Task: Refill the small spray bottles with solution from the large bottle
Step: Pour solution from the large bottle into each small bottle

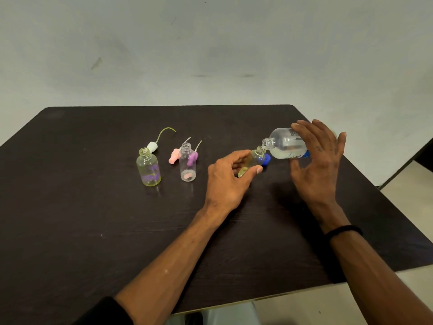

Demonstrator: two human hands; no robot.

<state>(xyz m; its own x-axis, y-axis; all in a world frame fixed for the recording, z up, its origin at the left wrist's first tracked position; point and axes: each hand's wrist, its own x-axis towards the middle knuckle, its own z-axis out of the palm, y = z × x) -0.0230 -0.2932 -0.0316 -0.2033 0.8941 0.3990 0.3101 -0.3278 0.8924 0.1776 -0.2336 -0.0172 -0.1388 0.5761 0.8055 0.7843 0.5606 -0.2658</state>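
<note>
Solution is held in the large bottle (287, 143), which is grasped by the right hand (318, 158) and tipped nearly flat, its open neck touching the mouth of a small yellowish bottle (254, 160) tilted in the left hand's (228, 177) grip above the dark table (93, 219). A blue cap (266, 159) is seen just behind. Two uncapped small bottles (148, 169) (187, 162) are stood upright to the left, with white (152, 146), pink (174, 156) and purple (192, 158) spray heads lying around them.

Even, dim light; soft shadows (wide-angle bending at edges).
</note>
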